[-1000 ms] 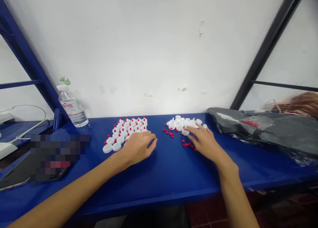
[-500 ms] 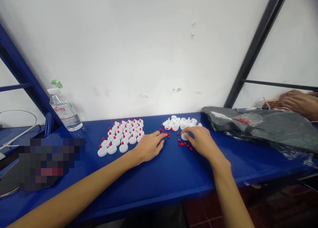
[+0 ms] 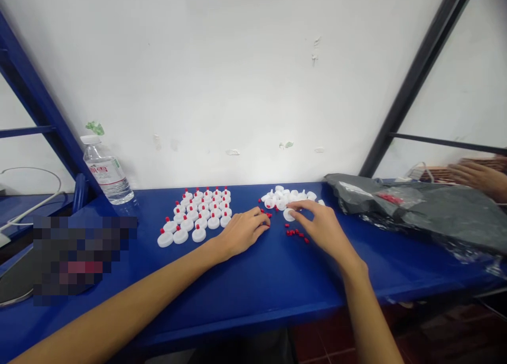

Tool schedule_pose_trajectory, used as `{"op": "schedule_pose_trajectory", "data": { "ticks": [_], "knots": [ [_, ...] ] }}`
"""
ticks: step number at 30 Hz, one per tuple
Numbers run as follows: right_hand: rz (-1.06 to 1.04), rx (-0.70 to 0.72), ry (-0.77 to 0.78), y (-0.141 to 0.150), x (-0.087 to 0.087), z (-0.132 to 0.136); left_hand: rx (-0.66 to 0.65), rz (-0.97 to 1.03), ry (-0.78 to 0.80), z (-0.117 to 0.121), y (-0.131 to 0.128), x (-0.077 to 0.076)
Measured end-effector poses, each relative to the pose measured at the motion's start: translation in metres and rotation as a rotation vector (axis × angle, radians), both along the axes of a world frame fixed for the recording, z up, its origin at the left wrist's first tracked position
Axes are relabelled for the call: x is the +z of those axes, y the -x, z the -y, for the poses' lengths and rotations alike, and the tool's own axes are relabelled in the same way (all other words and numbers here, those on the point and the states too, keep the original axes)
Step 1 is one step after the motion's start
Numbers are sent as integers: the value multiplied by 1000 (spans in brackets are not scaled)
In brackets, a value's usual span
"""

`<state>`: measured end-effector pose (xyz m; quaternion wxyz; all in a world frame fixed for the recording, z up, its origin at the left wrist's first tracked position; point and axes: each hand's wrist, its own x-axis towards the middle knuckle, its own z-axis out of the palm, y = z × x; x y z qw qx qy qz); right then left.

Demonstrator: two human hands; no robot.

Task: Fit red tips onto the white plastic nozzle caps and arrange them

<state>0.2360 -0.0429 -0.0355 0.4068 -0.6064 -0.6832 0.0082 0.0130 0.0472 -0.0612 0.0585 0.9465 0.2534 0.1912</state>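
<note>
On the blue table (image 3: 257,279) my left hand (image 3: 242,231) lies with its fingertips pinched on a small red plug (image 3: 268,225) among the loose red plugs (image 3: 296,233). My right hand (image 3: 320,224) pinches a white cap (image 3: 289,214) at the near edge of the heap of white caps (image 3: 285,197). Left of my left hand stand rows of white caps with red plugs fitted (image 3: 198,213).
A water bottle (image 3: 105,170) stands at the back left by the blue frame post. A grey plastic bag (image 3: 420,208) with red parts lies at the right. Another person's hand (image 3: 479,176) works at the far right. White cables (image 3: 24,205) lie at the left.
My left hand moved right from the rows of finished caps to the loose red plugs. My right hand closed its fingers on a white cap.
</note>
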Motion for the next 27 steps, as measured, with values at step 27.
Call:
{"op": "schedule_pose_trajectory", "data": {
  "ticks": [27],
  "knots": [
    [-278, 279, 242, 16, 10, 8, -3, 638, 751, 17, 0, 6]
  ]
}}
